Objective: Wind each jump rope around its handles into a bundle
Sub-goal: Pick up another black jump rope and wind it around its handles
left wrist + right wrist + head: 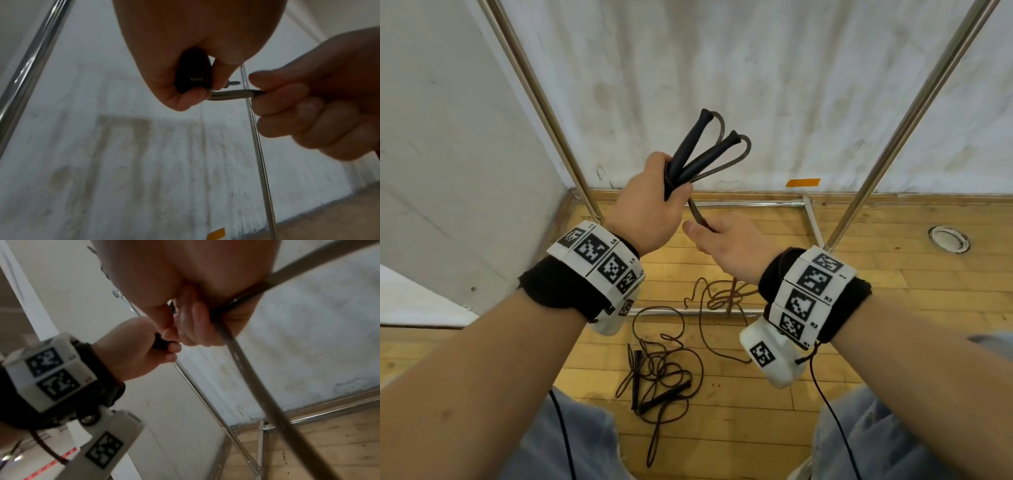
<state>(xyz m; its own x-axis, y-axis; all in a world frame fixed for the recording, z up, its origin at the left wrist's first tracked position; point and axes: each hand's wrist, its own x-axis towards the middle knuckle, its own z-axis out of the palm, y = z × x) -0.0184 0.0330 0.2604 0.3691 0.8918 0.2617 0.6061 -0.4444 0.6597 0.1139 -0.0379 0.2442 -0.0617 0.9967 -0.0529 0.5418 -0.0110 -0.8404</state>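
Note:
My left hand (654,202) grips the two black handles (695,154) of a jump rope, which point up and away in a V. Brown cord loops out of both handle tips and runs back down into the fist. My right hand (717,240) pinches that cord (697,214) just below the left hand; in the left wrist view the cord (230,95) runs straight from the handle ends (192,76) to the right hand (304,104). The slack (722,294) hangs to the floor. A second jump rope (657,373) lies tangled on the floor between my legs.
Chrome frame poles (541,102) (914,109) slant up on both sides, and low bars (750,204) cross the wooden floor (893,284). A stained white wall (722,68) stands ahead with an orange tape strip (803,182). A round floor fitting (949,238) sits at right.

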